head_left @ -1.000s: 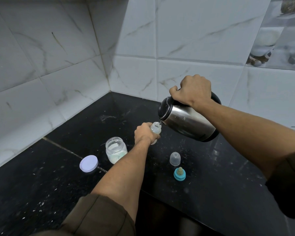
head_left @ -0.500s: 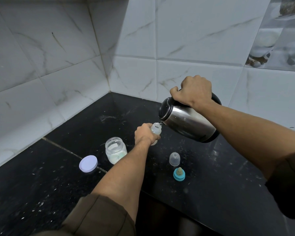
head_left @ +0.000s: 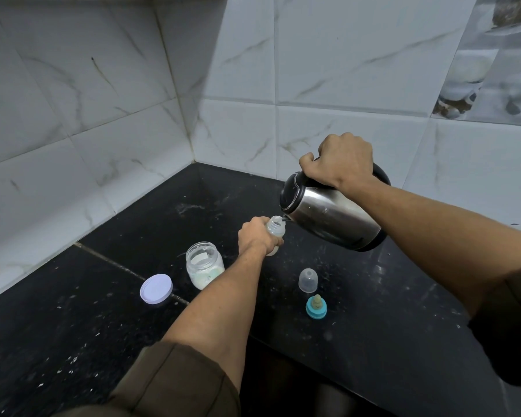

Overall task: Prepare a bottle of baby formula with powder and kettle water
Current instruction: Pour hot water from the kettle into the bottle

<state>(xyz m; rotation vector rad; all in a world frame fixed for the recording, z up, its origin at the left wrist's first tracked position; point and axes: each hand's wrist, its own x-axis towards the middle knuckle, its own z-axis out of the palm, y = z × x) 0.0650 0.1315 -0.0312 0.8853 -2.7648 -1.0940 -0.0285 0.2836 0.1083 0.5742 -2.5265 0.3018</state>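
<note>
Over black counter (head_left: 109,296) — left hand (head_left: 254,236) gripping upright baby bottle (head_left: 275,228), neck up; right hand (head_left: 340,159) clenched on tilted steel kettle (head_left: 328,213), spout touching bottle rim from right — keep aligned

kettle (head_left: 333,216) tilted, spout at bottle (head_left: 275,229) mouth

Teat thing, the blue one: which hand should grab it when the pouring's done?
Probably the right hand: once it sets down the kettle, the blue teat ring lies on its side. The left hand is holding the bottle.
</note>
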